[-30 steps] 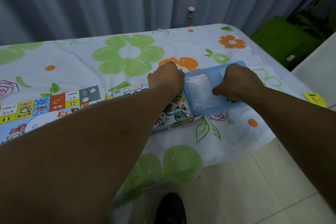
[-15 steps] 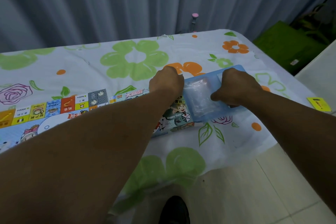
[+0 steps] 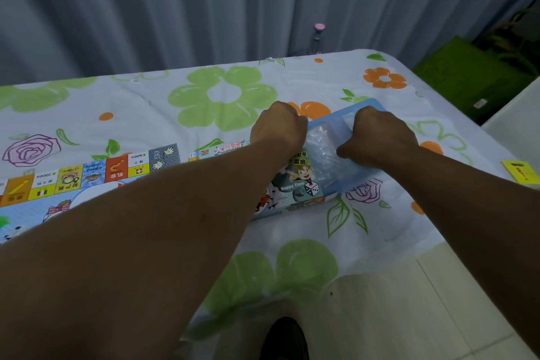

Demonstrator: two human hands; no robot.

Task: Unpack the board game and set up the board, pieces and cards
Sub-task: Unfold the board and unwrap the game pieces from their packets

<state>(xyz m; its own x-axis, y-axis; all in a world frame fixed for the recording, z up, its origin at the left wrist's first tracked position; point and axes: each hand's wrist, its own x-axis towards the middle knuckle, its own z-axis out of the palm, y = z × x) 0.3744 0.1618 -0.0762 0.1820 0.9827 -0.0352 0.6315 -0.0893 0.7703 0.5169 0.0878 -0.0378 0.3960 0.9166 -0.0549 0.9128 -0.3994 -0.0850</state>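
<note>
Clear bag [image 3: 321, 152] sits in blue tray [image 3: 334, 124], which is half out of game box [image 3: 295, 184], near the tablecloth's [image 3: 222, 90] right front edge.
Left hand [image 3: 276, 126], right hand [image 3: 377, 137]: fingers curled, apparently pinching bag from either side; the grip itself is hidden.
Risk: sudden tear scatters contents to floor; pull drags tray off edge.
Board [image 3: 87, 175] lies left.
</note>
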